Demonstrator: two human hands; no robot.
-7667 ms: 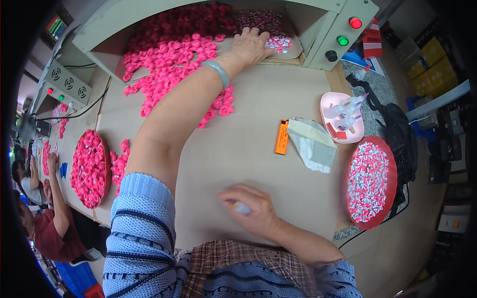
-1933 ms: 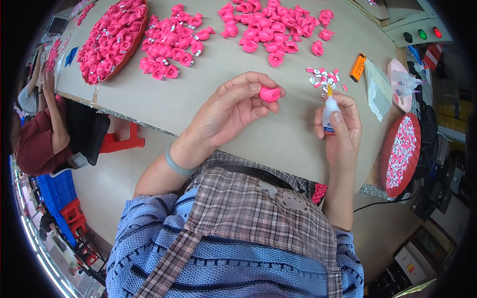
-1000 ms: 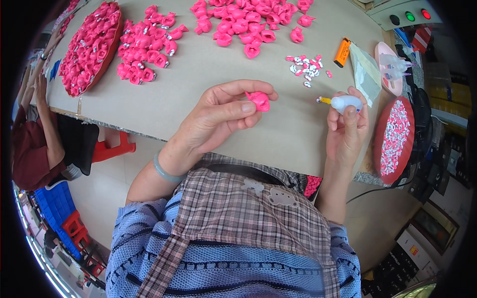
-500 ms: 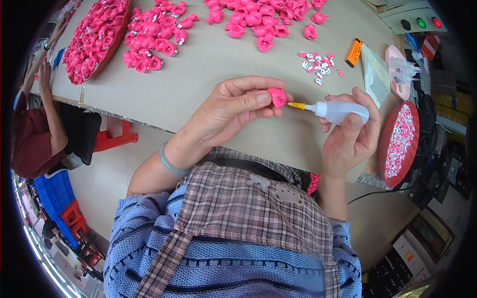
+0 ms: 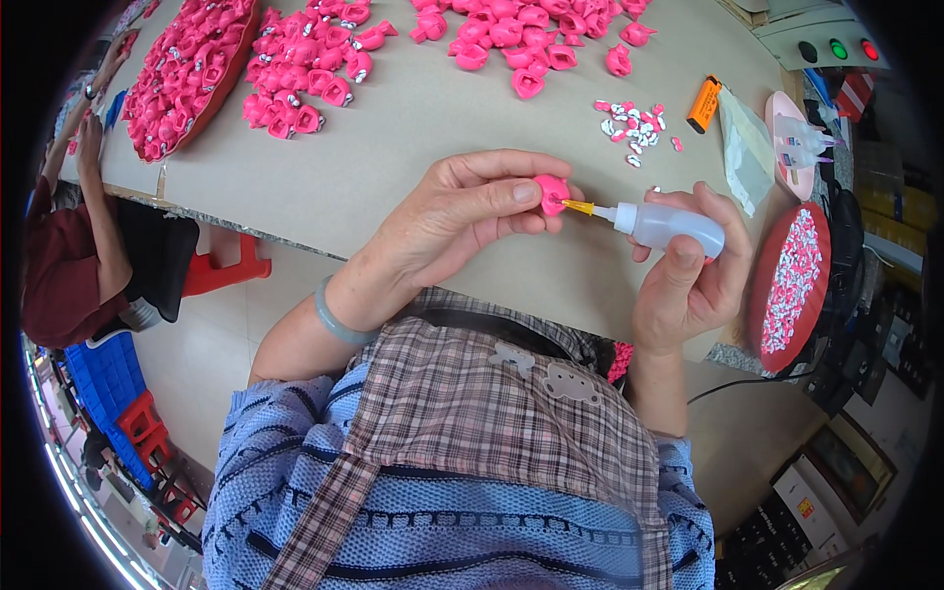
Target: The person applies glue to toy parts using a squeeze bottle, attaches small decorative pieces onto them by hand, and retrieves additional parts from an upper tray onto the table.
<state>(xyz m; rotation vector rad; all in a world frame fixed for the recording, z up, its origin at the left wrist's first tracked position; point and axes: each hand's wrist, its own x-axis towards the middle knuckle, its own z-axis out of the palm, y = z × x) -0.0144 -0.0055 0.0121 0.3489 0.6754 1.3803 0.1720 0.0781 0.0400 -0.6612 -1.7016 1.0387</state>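
Note:
Between its thumb and fingers, my left hand (image 5: 482, 202) pinches a small pink hollow plastic piece (image 5: 553, 191). My right hand (image 5: 693, 275) is wrapped round a translucent squeeze bottle (image 5: 674, 228) with a white collar and a yellow needle tip (image 5: 579, 206). The bottle lies nearly level, and its tip meets the face of the pink piece. Beyond my hands is a small scatter of pink and white bits (image 5: 634, 126). What the bottle holds cannot be made out.
Pink pieces lie in a heap (image 5: 506, 29), a second heap (image 5: 295, 74) and a red tray (image 5: 211, 123). At right are an orange lighter (image 5: 704, 104), a cloth (image 5: 744, 147), a pink dish (image 5: 784, 108) with bottles, and a red tray (image 5: 759, 295) of small bits. A co-worker (image 5: 74, 256) sits at left.
The bottle has shifted slightly left, and its yellow tip, formerly just apart from the pink piece, now touches it. My left hand has hardly moved; the piece is turned slightly.

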